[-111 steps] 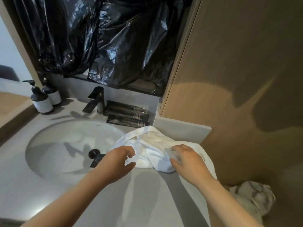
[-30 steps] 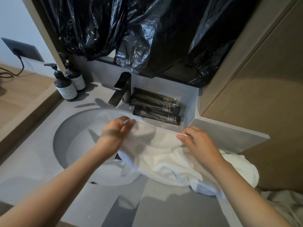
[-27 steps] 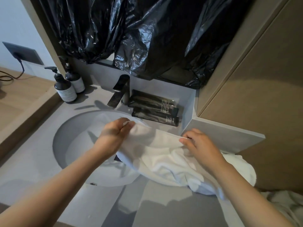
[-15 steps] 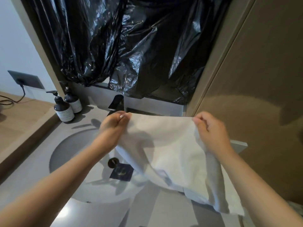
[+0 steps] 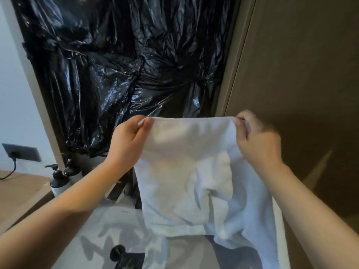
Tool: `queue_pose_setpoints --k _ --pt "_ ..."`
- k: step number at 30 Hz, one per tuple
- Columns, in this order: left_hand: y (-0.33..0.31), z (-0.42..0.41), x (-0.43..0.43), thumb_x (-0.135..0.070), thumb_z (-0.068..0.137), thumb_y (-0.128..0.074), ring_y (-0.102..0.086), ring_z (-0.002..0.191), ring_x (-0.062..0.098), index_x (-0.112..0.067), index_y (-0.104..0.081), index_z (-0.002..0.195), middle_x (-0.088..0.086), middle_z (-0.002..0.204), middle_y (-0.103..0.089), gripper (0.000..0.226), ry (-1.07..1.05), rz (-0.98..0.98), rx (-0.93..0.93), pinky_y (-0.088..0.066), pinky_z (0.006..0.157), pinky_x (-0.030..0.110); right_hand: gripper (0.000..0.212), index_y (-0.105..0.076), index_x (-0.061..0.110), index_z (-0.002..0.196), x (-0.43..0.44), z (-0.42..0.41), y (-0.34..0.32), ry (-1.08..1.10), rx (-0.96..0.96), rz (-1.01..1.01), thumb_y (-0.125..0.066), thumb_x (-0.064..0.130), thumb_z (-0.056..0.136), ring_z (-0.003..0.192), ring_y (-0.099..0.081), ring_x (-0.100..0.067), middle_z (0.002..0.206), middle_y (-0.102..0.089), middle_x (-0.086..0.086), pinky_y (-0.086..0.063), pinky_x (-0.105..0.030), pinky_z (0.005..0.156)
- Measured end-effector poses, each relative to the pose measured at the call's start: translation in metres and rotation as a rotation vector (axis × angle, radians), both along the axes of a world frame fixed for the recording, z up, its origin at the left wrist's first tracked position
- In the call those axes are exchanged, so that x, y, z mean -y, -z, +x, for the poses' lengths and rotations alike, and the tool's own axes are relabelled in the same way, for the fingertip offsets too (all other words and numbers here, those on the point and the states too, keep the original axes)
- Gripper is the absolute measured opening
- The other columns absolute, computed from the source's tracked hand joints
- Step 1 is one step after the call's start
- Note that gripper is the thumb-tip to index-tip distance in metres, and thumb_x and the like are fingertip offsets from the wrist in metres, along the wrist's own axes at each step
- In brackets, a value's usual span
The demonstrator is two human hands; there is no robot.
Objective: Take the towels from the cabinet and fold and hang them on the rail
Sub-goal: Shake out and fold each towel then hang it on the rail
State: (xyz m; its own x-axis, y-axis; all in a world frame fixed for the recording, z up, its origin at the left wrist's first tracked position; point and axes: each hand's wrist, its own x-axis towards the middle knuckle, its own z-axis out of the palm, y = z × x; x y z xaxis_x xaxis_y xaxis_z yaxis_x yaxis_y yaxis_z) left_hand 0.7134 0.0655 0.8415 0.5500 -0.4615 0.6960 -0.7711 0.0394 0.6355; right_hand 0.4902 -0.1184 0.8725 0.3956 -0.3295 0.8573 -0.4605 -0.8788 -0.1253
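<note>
faucet [image 5: 124,188] mostly behind towel [image 5: 186,171], right hand [image 5: 256,140] motion-blurred, towel bottom cropped

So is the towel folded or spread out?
Spread out: the left hand and right hand pinch the towel by its top corners; it hangs open.

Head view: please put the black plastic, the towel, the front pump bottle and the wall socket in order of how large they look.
1. Black plastic, clearly the largest.
2. Towel, though it is held close to the camera.
3. Pump bottle and socket look about alike, so I do not rank them.
</note>
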Motion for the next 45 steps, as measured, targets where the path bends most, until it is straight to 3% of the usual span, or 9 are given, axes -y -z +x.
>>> queue_pose_setpoints --k 5,16,18,20,27,30,37,41,45 --pt "-0.035 -0.010 0.003 -0.034 0.101 -0.047 -0.045 0.052 0.000 -0.040 -0.054 0.069 -0.019 0.058 -0.053 0.033 -0.005 -0.139 0.035 -0.029 0.046 0.013 0.030 -0.054 0.015 0.088 0.004 -0.001 -0.045 -0.102 0.020 0.078 -0.038 0.039 0.096 0.062 -0.052 -0.035 0.068 -0.051 -0.002 -0.042 -0.039 0.055" --pt "-0.064 -0.010 0.003 -0.036 0.099 -0.045 -0.041 0.052 0.007 -0.008 -0.054 0.074 0.001 0.056 -0.048 0.039 -0.088 -0.169 0.079 -0.032 0.049 0.026 0.026 -0.058 0.009 0.087 0.005 0.003 -0.076 -0.163 0.083 -0.004 -0.047 0.031 0.096 0.060 -0.053 -0.038 0.069 -0.061 -0.014 -0.044 -0.040 0.053" --pt "-0.057 -0.007 0.004 -0.034 0.100 -0.046 -0.049 0.055 0.016 -0.005 -0.059 0.079 0.009 0.061 -0.056 0.038 -0.113 -0.102 0.106 -0.039 0.053 0.036 0.024 -0.060 0.008 0.088 0.009 0.005 -0.068 -0.144 0.018 0.002 -0.051 0.028 0.098 0.061 -0.055 -0.041 0.069 -0.062 -0.017 -0.045 -0.041 0.053" --pt "-0.046 -0.005 0.006 -0.029 0.101 -0.047 -0.048 0.054 0.015 -0.008 -0.055 0.074 0.009 0.058 -0.053 0.036 -0.136 -0.049 0.130 -0.038 0.051 0.033 0.023 -0.061 0.008 0.091 0.015 0.007 -0.055 -0.091 -0.105 0.038 -0.052 0.027 0.099 0.065 -0.057 -0.042 0.074 -0.064 -0.018 -0.041 -0.039 0.055" --pt "-0.015 0.008 0.004 -0.030 0.100 -0.047 -0.052 0.059 0.022 -0.009 -0.055 0.075 0.006 0.060 -0.054 0.034 -0.205 0.045 0.076 -0.039 0.052 0.036 0.040 -0.056 0.022 0.089 0.038 -0.007 0.021 -0.042 -0.505 0.338 -0.037 0.057 0.097 0.070 -0.060 -0.022 0.074 -0.062 0.000 -0.043 -0.036 0.059" --pt "-0.007 0.009 0.004 -0.031 0.100 -0.047 -0.053 0.059 0.021 -0.011 -0.058 0.078 0.004 0.061 -0.056 0.031 -0.221 0.089 0.085 -0.041 0.053 0.035 0.034 -0.054 0.031 0.072 0.044 -0.018 0.051 -0.131 -0.359 0.491 -0.048 0.057 0.093 0.057 -0.055 -0.002 0.060 -0.058 0.014 -0.036 -0.020 0.048" --pt "-0.005 0.012 0.004 -0.029 0.100 -0.046 -0.052 0.058 0.025 -0.011 -0.054 0.074 0.004 0.058 -0.054 0.033 -0.240 0.115 0.090 -0.041 0.053 0.036 0.025 -0.064 0.025 0.067 0.055 -0.036 0.064 -0.223 -0.026 0.735 -0.069 0.034 0.089 0.044 -0.041 0.000 0.046 -0.048 0.015 -0.028 -0.018 0.045" --pt "-0.010 0.008 0.005 -0.024 0.100 -0.048 -0.046 0.055 0.025 -0.010 -0.051 0.071 0.002 0.057 -0.049 0.032 -0.283 0.101 0.156 -0.030 0.049 0.032 0.016 -0.066 0.030 0.074 0.035 -0.028 0.024 -0.250 0.070 0.658 -0.067 0.034 0.089 0.049 -0.047 -0.001 0.054 -0.056 0.013 -0.030 -0.014 0.045" --pt "-0.016 -0.011 0.011 -0.020 0.099 -0.052 -0.054 0.076 0.021 -0.006 -0.065 0.088 0.002 0.081 -0.059 0.021 -0.211 0.050 0.175 -0.035 0.062 0.031 0.019 -0.064 0.025 0.079 0.010 -0.018 -0.013 -0.282 0.007 0.556 -0.064 0.039 0.091 0.054 -0.050 -0.008 0.066 -0.062 0.000 -0.036 -0.026 0.051"
